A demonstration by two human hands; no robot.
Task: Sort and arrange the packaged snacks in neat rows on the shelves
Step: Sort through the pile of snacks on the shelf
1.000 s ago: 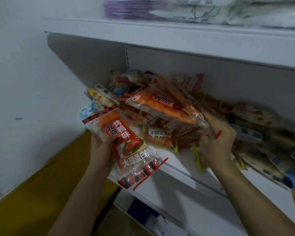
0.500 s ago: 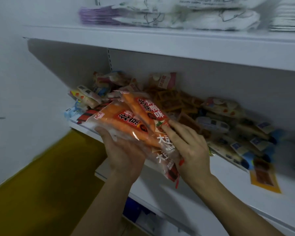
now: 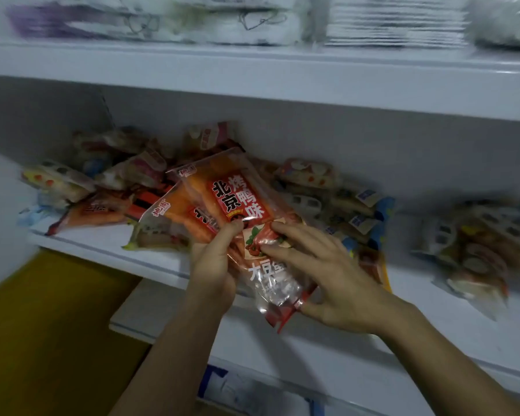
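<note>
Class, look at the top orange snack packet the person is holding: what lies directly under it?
Under the top orange packet lies a second matching orange packet, offset leftward. The left hand grips both from below; anything further beneath is covered by the packets and hand.

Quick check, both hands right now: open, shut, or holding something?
Left hand: grips the stack of orange plastic snack packets from below, thumb on top.
Right hand: open, straight fingers resting on the top packet.

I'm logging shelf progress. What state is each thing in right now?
Orange packets: stacked, gripped by left hand, right hand flat on top.
Snack pile: jumbled, not in rows.
Middle shelf: loaded, untidy.
Top shelf: holds pale bags, blurred.
</note>
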